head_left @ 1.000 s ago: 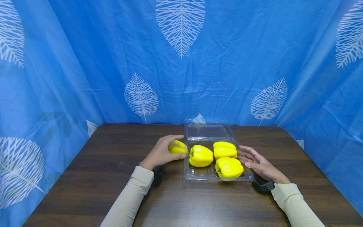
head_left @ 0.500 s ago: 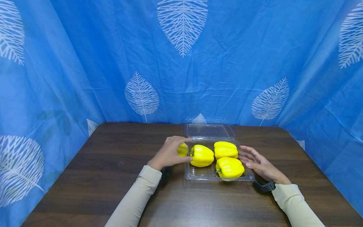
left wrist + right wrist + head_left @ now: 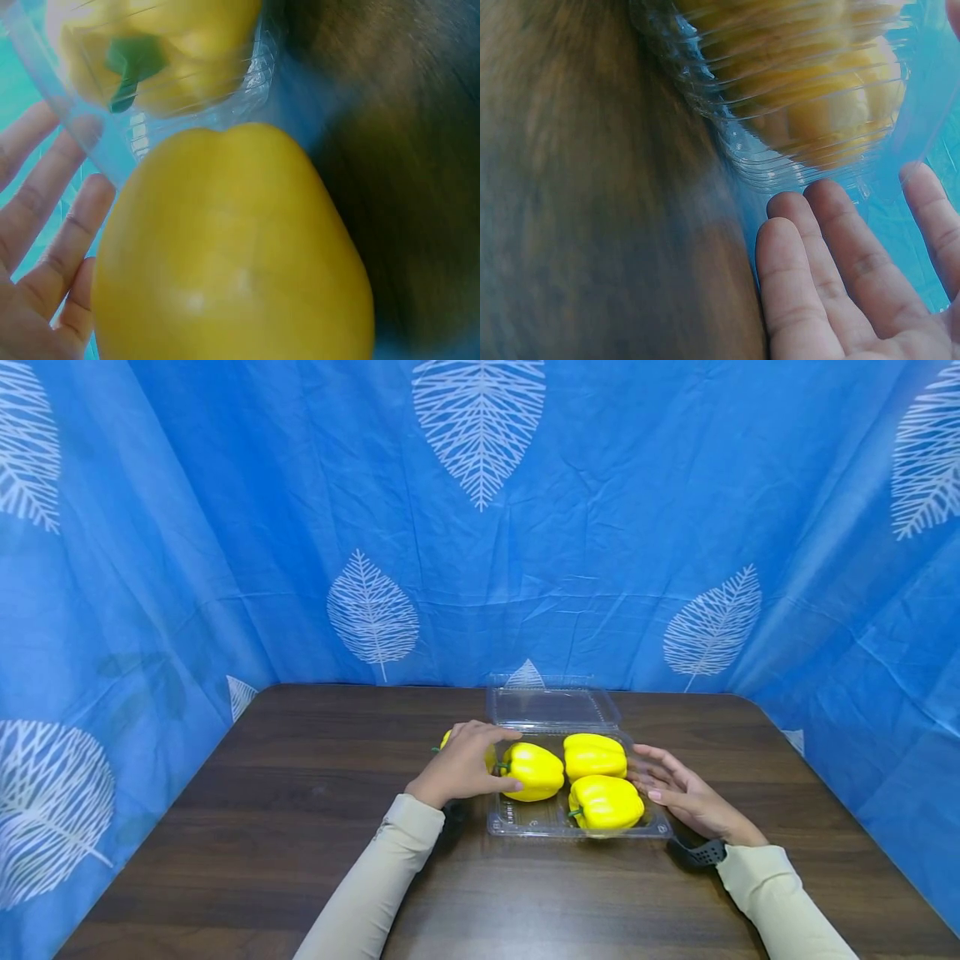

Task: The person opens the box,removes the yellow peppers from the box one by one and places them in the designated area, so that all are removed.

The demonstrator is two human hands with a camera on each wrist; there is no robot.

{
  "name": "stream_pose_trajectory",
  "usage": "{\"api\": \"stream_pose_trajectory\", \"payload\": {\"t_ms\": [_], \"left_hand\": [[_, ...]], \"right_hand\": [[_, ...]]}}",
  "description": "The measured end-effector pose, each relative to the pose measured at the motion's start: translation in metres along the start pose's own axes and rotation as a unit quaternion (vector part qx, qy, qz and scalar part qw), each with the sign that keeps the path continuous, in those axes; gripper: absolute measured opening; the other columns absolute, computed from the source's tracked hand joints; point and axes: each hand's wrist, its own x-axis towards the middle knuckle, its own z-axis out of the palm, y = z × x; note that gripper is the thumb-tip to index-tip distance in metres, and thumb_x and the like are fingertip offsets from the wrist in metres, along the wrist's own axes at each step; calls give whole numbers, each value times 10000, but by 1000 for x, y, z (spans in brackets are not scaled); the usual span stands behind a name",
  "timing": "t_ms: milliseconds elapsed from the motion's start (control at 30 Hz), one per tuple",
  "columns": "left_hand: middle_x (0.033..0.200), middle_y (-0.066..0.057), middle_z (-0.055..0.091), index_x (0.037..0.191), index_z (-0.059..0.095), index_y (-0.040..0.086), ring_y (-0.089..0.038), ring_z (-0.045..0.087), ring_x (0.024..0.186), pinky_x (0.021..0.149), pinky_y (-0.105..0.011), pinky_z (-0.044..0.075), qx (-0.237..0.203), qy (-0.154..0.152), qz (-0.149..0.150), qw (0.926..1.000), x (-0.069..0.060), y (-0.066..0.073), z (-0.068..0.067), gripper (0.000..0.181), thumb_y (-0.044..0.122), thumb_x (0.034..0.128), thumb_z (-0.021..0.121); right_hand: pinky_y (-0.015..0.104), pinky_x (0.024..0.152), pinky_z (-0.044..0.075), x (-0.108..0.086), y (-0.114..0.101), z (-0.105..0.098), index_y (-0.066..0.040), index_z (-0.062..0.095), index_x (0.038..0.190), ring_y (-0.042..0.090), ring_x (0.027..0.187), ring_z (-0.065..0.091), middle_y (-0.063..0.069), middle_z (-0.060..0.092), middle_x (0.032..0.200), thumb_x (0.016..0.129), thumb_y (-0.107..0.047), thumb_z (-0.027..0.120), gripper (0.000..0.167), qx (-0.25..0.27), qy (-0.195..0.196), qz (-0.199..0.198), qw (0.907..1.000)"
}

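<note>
Clear plastic box [image 3: 525,817] sits on the brown surface [image 3: 300,852], lid [image 3: 552,706] folded back on the far side. Inside: a left pepper [image 3: 534,772], stem toward your left hand [image 3: 467,764]; a back pepper [image 3: 595,757] and a front pepper [image 3: 607,803] on the right. A fourth, the loose pepper [image 3: 232,255], is outside at the box's left side, partly hidden by your left hand.

Your left hand: fingers stretched past the loose pepper toward the box, not wrapped round it. Can't tell whether the palm touches it. Your right hand [image 3: 693,797]: fingers extended, tips at the box's right wall, gripping nothing; light contact or a slim gap, can't tell.

Step in hand, by my reading: dealing with the loose pepper while your right hand steadies the box. Next move, if it goes inside, probably calls for closing your left hand round it, lifting clear of the wall, and making room beside the left pepper; the near-left corner shows bare floor. Thin plastic likely slides if nudged.
</note>
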Motion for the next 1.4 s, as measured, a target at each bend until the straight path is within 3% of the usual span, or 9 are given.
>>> {"api": "stream_pose_trajectory", "payload": {"t_ms": [267, 600, 1067, 1400], "left_hand": [[1463, -97, 683, 1479, 673, 110, -341, 570, 1306, 1140, -564, 388, 100, -200, -218, 9995, 6, 3, 5, 735, 355, 840, 941], [1415, -87, 712, 1474, 672, 101, -322, 593, 1237, 1087, -518, 430, 594, -309, -319, 9972, 9, 9, 8, 771, 384, 814, 954], [1389, -70, 719, 1440, 679, 119, -325, 589, 1271, 1084, -559, 336, 321, -196, -339, 9987, 9, 9, 8, 731, 358, 810, 963], [1393, -78, 717, 1433, 670, 107, -302, 622, 1258, 1044, -539, 369, 37, -130, -180, 9997, 7, 10, 1, 725, 332, 809, 964]], "right_hand": [[209, 1076, 510, 0, 2, 1, -246, 383, 1592, -20, 1345, 584, -224, 535, 1496, 1102, 2, 522, 567, 49, -40, -64, 10000], [214, 1073, 515, 0, 2, 2, -246, 382, 1593, -17, 1344, 586, -224, 534, 1497, 1102, -5, 525, 565, 38, -25, -55, 10000], [217, 1071, 518, 2, 2, 2, -229, 373, 1599, -19, 1338, 589, -219, 530, 1493, 1105, -9, 523, 561, -11, 9, -8, 10000], [214, 1072, 517, 1, 1, 1, -218, 366, 1609, -24, 1342, 584, -220, 526, 1496, 1107, -9, 518, 564, -25, -1, -7, 10000]]}}
